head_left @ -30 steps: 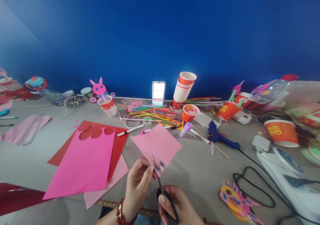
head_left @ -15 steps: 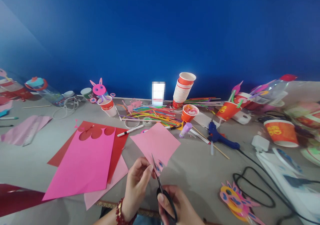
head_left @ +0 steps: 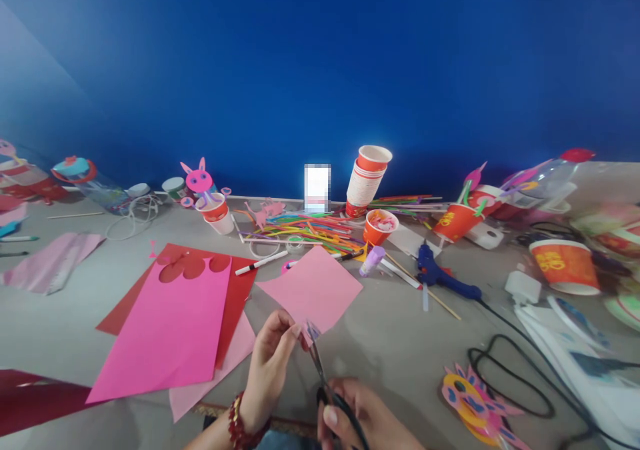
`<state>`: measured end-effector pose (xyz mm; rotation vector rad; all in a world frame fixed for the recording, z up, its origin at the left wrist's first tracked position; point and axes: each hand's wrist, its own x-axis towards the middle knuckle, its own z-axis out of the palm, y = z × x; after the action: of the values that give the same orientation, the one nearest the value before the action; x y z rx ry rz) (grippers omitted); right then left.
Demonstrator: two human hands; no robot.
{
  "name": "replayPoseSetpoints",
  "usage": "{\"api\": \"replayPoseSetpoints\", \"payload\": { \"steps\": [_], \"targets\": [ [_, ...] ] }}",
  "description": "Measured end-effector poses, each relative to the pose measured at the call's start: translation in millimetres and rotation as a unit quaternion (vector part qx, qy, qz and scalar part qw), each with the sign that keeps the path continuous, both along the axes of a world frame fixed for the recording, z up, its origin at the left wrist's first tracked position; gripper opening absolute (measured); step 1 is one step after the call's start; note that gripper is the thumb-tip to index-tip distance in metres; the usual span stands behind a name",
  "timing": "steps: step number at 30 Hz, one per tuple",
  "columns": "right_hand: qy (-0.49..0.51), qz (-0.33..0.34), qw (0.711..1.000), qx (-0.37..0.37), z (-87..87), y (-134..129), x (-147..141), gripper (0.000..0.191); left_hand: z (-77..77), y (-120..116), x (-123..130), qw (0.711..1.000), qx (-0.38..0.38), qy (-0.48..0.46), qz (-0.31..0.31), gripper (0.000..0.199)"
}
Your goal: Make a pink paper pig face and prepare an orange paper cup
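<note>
A light pink paper sheet (head_left: 316, 287) is pinched at its near corner by my left hand (head_left: 274, 347), with thumb and fingers pressed together. My right hand (head_left: 356, 413) is closed around the black handles of a pair of scissors (head_left: 320, 370). The blades reach up to the paper's near corner, right beside my left fingertips, where small dark blue marks show on the pink. To the left lie a hot pink sheet (head_left: 165, 330) with rounded cut-outs along its top, a red sheet (head_left: 243, 283) under it and another pale pink sheet (head_left: 200, 387).
Colourful pipe cleaners (head_left: 320, 227), a marker (head_left: 261, 263), a purple glue stick (head_left: 373, 262) and a paper cup of scraps (head_left: 381, 227) lie beyond the paper. A blue glue gun (head_left: 445, 280) trails a black cord on the right. Stacked cups (head_left: 367, 180) stand behind.
The scissors' blades have swung slightly at the paper's near corner, and the handles have shifted a little right and down. The pink sheet has turned slightly; my left hand still grips it.
</note>
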<state>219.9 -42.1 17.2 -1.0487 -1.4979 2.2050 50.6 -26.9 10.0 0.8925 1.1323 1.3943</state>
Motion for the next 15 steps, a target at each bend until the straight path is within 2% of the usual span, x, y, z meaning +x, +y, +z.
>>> {"api": "replayPoseSetpoints", "payload": {
  "steps": [3, 6, 8, 10, 15],
  "targets": [
    [-0.048, 0.027, 0.998, 0.021, 4.6, 3, 17, 0.055, -8.3, 0, -3, 0.999, -0.007, -0.045, 0.014, 0.018],
    [-0.133, 0.032, 0.988, 0.068, 13.7, 6, 36, 0.039, -10.3, 0, -5, 0.997, -0.012, -0.075, 0.028, 0.017],
    [-0.124, -0.006, 0.987, 0.106, 23.1, 9, 43, 0.031, -7.9, 0, -5, 0.997, -0.017, -0.072, 0.024, 0.018],
    [-0.086, -0.083, 0.979, 0.165, 32.5, 15, 42, 0.027, -3.6, 1, -3, 0.998, -0.021, -0.062, 0.015, 0.019],
    [-0.092, -0.188, 0.939, 0.272, 39.3, 35, 15, 0.017, 6.4, 3, 1, 0.998, -0.018, -0.059, -0.011, 0.02]
  ]
}}
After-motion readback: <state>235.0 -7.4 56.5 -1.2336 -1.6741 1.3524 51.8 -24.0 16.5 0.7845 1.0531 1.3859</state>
